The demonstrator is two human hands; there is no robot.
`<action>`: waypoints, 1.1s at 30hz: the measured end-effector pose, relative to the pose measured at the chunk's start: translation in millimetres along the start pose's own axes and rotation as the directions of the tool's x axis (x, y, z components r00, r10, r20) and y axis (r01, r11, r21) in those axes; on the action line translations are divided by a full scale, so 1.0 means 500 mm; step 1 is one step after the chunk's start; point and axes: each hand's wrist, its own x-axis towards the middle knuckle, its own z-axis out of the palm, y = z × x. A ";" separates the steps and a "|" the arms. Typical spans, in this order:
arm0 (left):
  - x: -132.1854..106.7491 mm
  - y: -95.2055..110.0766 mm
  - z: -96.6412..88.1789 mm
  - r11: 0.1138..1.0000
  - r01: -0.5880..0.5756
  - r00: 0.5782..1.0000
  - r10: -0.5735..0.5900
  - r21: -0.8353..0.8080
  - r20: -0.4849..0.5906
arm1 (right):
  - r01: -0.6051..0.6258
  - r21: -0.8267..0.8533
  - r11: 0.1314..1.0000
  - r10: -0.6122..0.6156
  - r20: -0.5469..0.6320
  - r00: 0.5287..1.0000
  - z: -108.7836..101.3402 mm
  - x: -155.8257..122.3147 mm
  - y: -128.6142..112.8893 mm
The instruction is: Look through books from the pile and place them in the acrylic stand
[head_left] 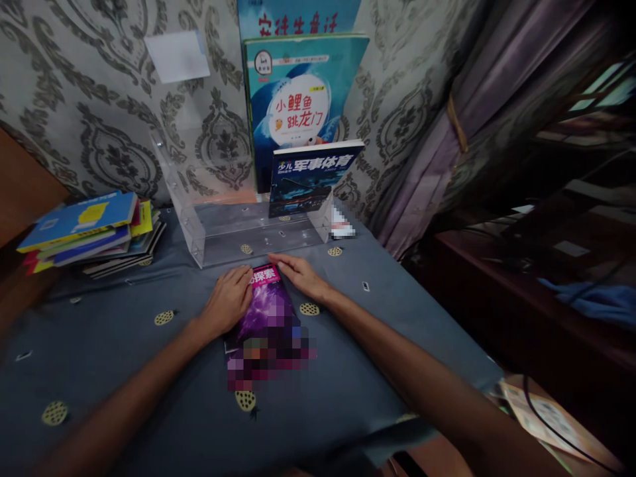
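Note:
A purple book [268, 311] lies flat on the grey-blue tablecloth [149, 371], just in front of a clear acrylic book stand [199, 232]. My left hand [229, 299] grips the book's upper left edge, fingers curled onto the cover. My right hand [298, 273] lies at its upper right corner, fingers stretched along the top edge and touching it. Three books stand in the rack: a dark blue one [313, 175] in front, a teal one [298, 99] behind it, and another blue one [298, 16] at the back.
A pile of several books [92, 232] lies at the left on the table. Patterned wallpaper [99, 119] rises behind the stand. A purple curtain [477, 119] hangs at the right. Dark furniture with a blue cloth [596, 298] stands beyond the table's right edge.

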 end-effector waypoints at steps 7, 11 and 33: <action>0.024 -0.006 0.004 0.999 -0.046 0.997 0.047 -0.029 0.068 | 0.008 0.014 1.000 -0.008 0.016 1.000 -0.003 0.001 0.002; 0.050 0.002 0.011 0.998 -0.060 0.995 0.062 -0.027 0.079 | 0.030 -0.031 0.999 -0.030 0.006 1.000 -0.003 -0.001 0.003; 0.063 0.022 0.019 0.992 -0.107 0.983 0.116 -0.072 0.143 | 0.211 -0.570 0.794 -0.177 0.115 0.977 0.013 -0.088 -0.049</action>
